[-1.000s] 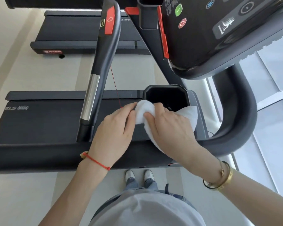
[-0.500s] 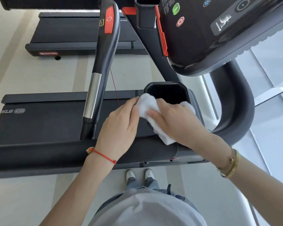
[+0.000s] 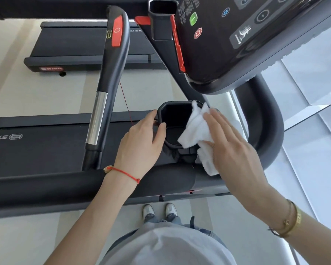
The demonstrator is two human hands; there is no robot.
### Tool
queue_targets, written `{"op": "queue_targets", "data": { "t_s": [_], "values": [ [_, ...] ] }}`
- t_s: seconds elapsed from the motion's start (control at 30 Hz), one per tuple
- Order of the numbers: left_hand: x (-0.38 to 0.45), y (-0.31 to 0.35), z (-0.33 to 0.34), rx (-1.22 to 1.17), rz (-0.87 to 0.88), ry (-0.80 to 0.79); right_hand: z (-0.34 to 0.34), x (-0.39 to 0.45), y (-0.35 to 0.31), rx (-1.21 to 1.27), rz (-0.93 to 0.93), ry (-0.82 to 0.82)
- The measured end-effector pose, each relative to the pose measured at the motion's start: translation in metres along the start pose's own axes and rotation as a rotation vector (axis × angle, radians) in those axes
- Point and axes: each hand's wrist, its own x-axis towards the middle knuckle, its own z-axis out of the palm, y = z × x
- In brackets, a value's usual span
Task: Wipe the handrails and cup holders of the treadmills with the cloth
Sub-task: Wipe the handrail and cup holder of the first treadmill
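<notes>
Centre frame: the black, angular plastic cup holder [image 3: 175,119] sits open-mouthed between the two hands. The left hand [image 3: 141,144] is on its left rim, fingers curled over the edge and thumb along the outside, gripping it steady. The right hand [image 3: 229,148] comes in from the lower right, fingers stretched out flat, pressing the crumpled white terry cloth [image 3: 197,129] against the holder's right rim. Part of the cloth hangs into the mouth and a tail drops below the palm.

So the hollow of the cup lies just left of the cloth hand, and that is the hand nearer the work. My read: the inside is next, with a short push leftward and down into the well while the other hand braces.

Left of centre, the long black handrail with a silver metal band and red button [image 3: 111,77] runs from the top of the frame down to the padded black crossbar [image 3: 65,186]. Its long axis is near vertical in the picture, nearer the left hand.

Upper right looms the black treadmill console [image 3: 237,44]. Behind are dark treadmill decks [image 3: 36,146] on pale floor, with grey shoes [image 3: 159,211] at the bottom.
</notes>
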Motion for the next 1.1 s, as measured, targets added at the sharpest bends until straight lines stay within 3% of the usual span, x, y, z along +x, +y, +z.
{"op": "queue_targets", "data": {
  "t_s": [0.1, 0.27, 0.53, 0.7, 0.87, 1.1],
  "values": [
    [0.003, 0.0, 0.002, 0.029, -0.008, -0.01, 0.003, 0.01, 0.005, 0.008, 0.081, 0.023],
    [0.003, 0.0, 0.004, -0.006, -0.037, -0.031, 0.022, 0.024, 0.006, 0.312, 0.25, -0.14],
    [0.003, 0.0, 0.005, -0.032, -0.022, -0.022, 0.032, 0.073, 0.022, 0.416, 0.292, -0.262],
    [0.005, -0.003, 0.005, -0.071, -0.037, -0.016, 0.031, 0.045, 0.032, 0.539, 0.399, -0.295],
    [0.006, -0.004, 0.007, -0.083, -0.031, 0.015, 0.034, 0.057, 0.029, 0.443, 0.261, -0.29],
    [0.005, -0.005, 0.007, -0.095, -0.042, -0.006, 0.025, 0.072, 0.022, 0.125, -0.193, -0.236]
  ]
}}
